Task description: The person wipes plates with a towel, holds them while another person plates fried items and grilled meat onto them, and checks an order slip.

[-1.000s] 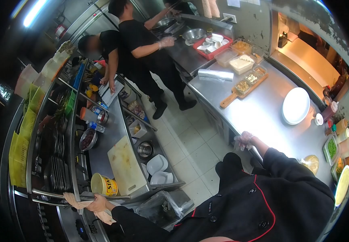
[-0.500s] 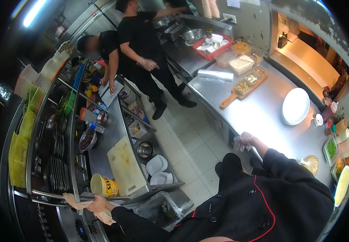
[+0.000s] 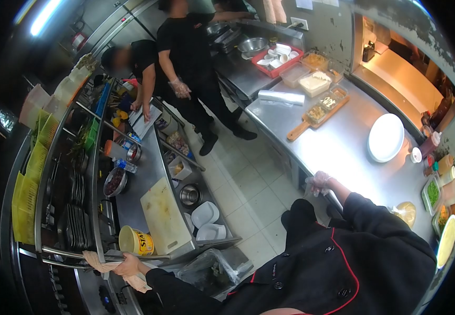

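At the lower left of the frame, we see our left hand (image 3: 127, 265) closed on a cloth (image 3: 99, 262) at the metal rail (image 3: 156, 257). Our gloved right hand (image 3: 319, 184), right of centre, is curled at the edge of the steel table (image 3: 337, 142); we cannot tell how far its fingers are open. The cloth is pale, peachy and crumpled, draped over the rail with one end hanging below our hand. Against the earlier frame, our hands and cloth match; a co-worker's gloved hand (image 3: 180, 88), upper centre, now hangs lower.
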A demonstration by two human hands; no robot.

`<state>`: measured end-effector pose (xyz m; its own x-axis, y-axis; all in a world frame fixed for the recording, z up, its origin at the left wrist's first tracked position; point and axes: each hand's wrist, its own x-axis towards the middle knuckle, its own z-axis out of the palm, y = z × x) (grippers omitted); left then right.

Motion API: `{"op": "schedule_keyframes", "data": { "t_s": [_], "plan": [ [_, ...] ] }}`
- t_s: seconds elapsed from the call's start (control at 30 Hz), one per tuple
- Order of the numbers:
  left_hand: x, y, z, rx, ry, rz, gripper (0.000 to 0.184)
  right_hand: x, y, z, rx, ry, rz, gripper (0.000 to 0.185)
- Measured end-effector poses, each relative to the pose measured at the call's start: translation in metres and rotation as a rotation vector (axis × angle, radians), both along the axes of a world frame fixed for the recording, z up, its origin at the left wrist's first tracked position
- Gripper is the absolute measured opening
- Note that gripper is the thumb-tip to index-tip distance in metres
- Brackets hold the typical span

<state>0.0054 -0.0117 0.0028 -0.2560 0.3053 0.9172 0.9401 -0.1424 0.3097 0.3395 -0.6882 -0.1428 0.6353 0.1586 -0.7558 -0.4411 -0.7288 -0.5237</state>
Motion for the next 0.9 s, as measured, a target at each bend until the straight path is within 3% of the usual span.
{"op": "schedule_keyframes", "data": {
  "t_s": [0.9],
  "plan": [
    [0.0030,-0.0053,0.0014,0.012,0.011,0.028,0.074,0.0005,-0.0003,-0.0012,0.012,0.006,0.006,0.043]
  ]
}}
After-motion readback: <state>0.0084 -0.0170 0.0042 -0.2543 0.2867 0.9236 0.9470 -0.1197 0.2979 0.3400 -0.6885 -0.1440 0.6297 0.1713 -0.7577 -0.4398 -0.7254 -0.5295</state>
